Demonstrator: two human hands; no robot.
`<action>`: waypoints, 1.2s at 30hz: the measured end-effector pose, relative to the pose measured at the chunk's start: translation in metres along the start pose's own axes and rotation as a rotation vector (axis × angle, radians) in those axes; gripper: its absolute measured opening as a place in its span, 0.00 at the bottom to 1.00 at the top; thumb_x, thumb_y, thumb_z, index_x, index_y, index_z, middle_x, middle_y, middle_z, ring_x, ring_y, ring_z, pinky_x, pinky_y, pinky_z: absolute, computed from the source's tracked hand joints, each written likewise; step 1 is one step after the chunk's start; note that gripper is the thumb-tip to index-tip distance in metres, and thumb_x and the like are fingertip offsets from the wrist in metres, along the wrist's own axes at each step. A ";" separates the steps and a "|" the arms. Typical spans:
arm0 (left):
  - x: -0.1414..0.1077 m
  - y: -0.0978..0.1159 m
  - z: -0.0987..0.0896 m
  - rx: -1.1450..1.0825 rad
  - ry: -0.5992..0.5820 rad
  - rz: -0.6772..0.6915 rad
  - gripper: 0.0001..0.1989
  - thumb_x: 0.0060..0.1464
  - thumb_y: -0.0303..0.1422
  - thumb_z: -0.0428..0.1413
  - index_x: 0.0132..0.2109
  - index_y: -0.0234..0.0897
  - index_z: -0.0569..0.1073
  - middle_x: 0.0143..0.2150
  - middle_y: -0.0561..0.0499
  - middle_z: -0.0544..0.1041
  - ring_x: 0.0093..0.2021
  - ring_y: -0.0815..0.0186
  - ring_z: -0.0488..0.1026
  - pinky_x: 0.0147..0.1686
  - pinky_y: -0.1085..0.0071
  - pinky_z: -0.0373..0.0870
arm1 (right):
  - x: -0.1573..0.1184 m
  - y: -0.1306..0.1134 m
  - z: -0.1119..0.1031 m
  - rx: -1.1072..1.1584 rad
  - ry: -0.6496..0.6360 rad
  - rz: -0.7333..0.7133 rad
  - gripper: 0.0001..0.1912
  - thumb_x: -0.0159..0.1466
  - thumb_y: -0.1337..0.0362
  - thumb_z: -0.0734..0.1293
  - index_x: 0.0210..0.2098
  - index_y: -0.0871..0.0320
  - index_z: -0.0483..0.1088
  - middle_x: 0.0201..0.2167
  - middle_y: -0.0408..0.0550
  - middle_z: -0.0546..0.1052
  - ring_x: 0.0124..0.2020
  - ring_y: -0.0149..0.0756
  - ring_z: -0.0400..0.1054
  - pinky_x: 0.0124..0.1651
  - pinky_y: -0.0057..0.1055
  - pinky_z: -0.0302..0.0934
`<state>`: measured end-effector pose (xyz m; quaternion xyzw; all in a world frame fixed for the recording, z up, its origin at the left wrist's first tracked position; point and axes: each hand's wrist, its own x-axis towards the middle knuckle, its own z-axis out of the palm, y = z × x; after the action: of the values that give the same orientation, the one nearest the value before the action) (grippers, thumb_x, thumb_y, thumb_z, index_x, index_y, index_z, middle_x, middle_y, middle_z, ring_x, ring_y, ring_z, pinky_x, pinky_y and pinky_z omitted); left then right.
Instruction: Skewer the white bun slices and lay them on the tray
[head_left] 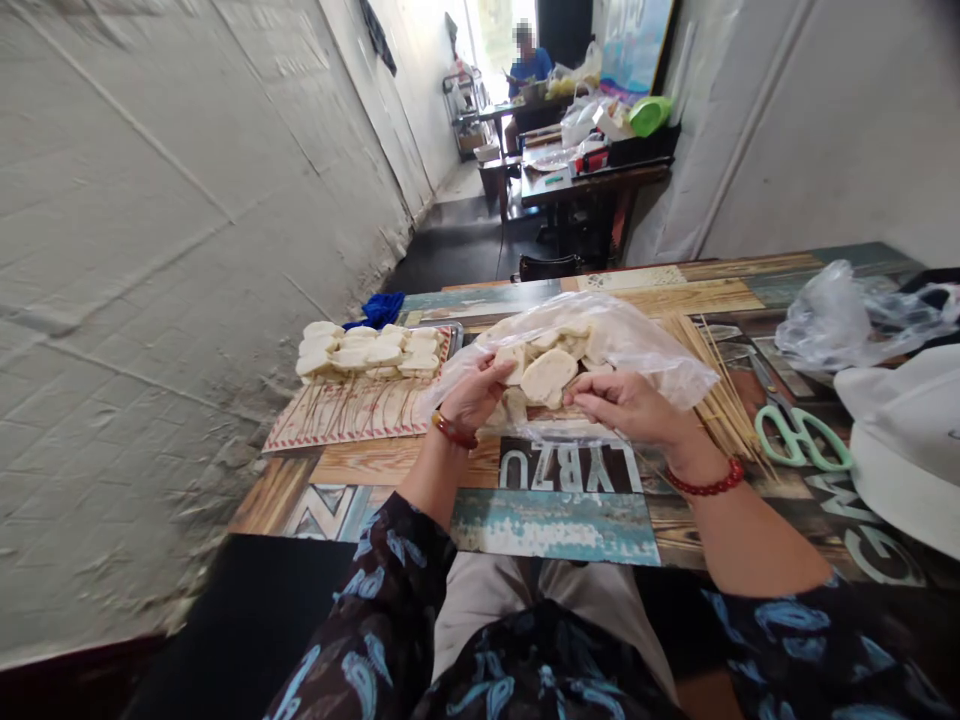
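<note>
A clear plastic bag (637, 345) lies spread on the table with pale, oval, bun-like slices (549, 378) in its opening. My left hand (476, 395) is closed on one pale slice (511, 366) at the bag's left side. To the right, my right hand (622, 402) is pinched close to the largest slice's edge. A thin bamboo skewer seems to run through its fingers, mostly hidden by them. Rows of skewered slices (367, 350) lie stacked on a tray at the left, their sticks (352, 408) pointing toward me over red-and-white paper (300, 430).
Loose bamboo skewers (724, 400) lie right of the bag, beside green-handled scissors (802, 435). A white cap (911, 440) and a crumpled plastic bag (840, 320) are farther right. A blue cloth (382, 310) lies behind the tray. Another person (531, 65) sits at a far table.
</note>
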<state>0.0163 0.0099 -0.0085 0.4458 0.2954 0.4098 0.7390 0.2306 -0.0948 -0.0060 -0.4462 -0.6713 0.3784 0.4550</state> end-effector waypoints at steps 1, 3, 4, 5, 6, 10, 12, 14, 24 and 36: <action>0.001 0.001 -0.004 -0.007 0.014 0.007 0.19 0.40 0.30 0.72 0.42 0.34 0.79 0.41 0.49 0.82 0.41 0.68 0.77 0.44 0.75 0.73 | 0.000 0.000 0.003 -0.039 -0.014 -0.014 0.10 0.64 0.63 0.65 0.34 0.62 0.78 0.20 0.41 0.71 0.20 0.26 0.60 0.23 0.24 0.53; 0.002 0.002 -0.011 -0.036 0.040 0.015 0.19 0.41 0.31 0.72 0.43 0.35 0.79 0.42 0.50 0.82 0.42 0.68 0.78 0.44 0.74 0.74 | 0.000 0.001 0.008 -0.107 -0.037 -0.033 0.10 0.65 0.65 0.65 0.34 0.61 0.78 0.22 0.43 0.74 0.22 0.28 0.63 0.24 0.25 0.55; 0.001 0.003 -0.013 -0.054 0.046 0.013 0.20 0.41 0.32 0.72 0.44 0.36 0.79 0.42 0.50 0.82 0.41 0.68 0.78 0.43 0.75 0.74 | 0.000 0.001 0.011 -0.133 -0.046 -0.039 0.10 0.65 0.65 0.65 0.33 0.61 0.78 0.23 0.44 0.76 0.22 0.29 0.65 0.24 0.25 0.56; -0.001 0.003 -0.015 -0.072 0.045 0.002 0.21 0.42 0.33 0.72 0.45 0.37 0.79 0.43 0.50 0.82 0.41 0.68 0.78 0.41 0.75 0.75 | -0.001 0.001 0.013 -0.152 -0.054 -0.044 0.10 0.65 0.65 0.65 0.33 0.60 0.79 0.23 0.44 0.77 0.22 0.29 0.65 0.25 0.25 0.57; -0.002 0.004 -0.015 -0.085 0.034 -0.016 0.21 0.42 0.33 0.72 0.46 0.38 0.79 0.42 0.50 0.82 0.39 0.68 0.78 0.40 0.74 0.75 | -0.001 0.000 0.016 -0.164 -0.058 -0.045 0.10 0.65 0.65 0.65 0.33 0.60 0.79 0.23 0.45 0.77 0.23 0.30 0.66 0.25 0.25 0.57; -0.010 0.005 -0.014 -0.105 -0.041 -0.068 0.20 0.42 0.37 0.72 0.42 0.35 0.79 0.36 0.50 0.81 0.32 0.68 0.77 0.35 0.73 0.76 | -0.003 -0.003 0.022 -0.197 -0.062 -0.015 0.11 0.66 0.64 0.65 0.33 0.60 0.79 0.23 0.45 0.78 0.22 0.30 0.67 0.25 0.26 0.59; -0.011 0.005 -0.014 -0.104 -0.065 -0.070 0.19 0.42 0.38 0.72 0.39 0.33 0.79 0.33 0.50 0.79 0.31 0.69 0.76 0.33 0.75 0.75 | -0.004 -0.005 0.024 -0.207 -0.059 0.011 0.11 0.66 0.64 0.65 0.33 0.60 0.79 0.22 0.44 0.77 0.21 0.30 0.67 0.25 0.26 0.59; -0.011 0.004 -0.017 -0.096 -0.080 -0.075 0.19 0.44 0.39 0.72 0.38 0.31 0.79 0.31 0.49 0.79 0.30 0.69 0.76 0.31 0.76 0.74 | -0.006 -0.006 0.025 -0.215 -0.043 0.029 0.11 0.65 0.64 0.65 0.33 0.60 0.79 0.21 0.44 0.77 0.21 0.30 0.67 0.24 0.26 0.58; -0.012 0.005 -0.017 -0.090 -0.104 -0.062 0.18 0.47 0.38 0.70 0.40 0.30 0.78 0.34 0.47 0.79 0.32 0.68 0.76 0.33 0.75 0.72 | -0.009 -0.004 0.029 -0.266 -0.008 0.072 0.10 0.64 0.66 0.66 0.33 0.58 0.80 0.19 0.43 0.75 0.19 0.31 0.64 0.20 0.27 0.54; -0.012 0.004 -0.015 -0.028 -0.123 -0.064 0.18 0.48 0.40 0.69 0.39 0.30 0.78 0.35 0.46 0.79 0.31 0.69 0.75 0.32 0.74 0.72 | -0.006 -0.011 0.031 -0.239 0.026 0.083 0.10 0.63 0.66 0.66 0.31 0.58 0.80 0.18 0.42 0.75 0.19 0.29 0.63 0.20 0.26 0.53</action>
<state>-0.0028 0.0072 -0.0108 0.4499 0.2577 0.3621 0.7746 0.1998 -0.1073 -0.0074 -0.5297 -0.6866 0.3082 0.3912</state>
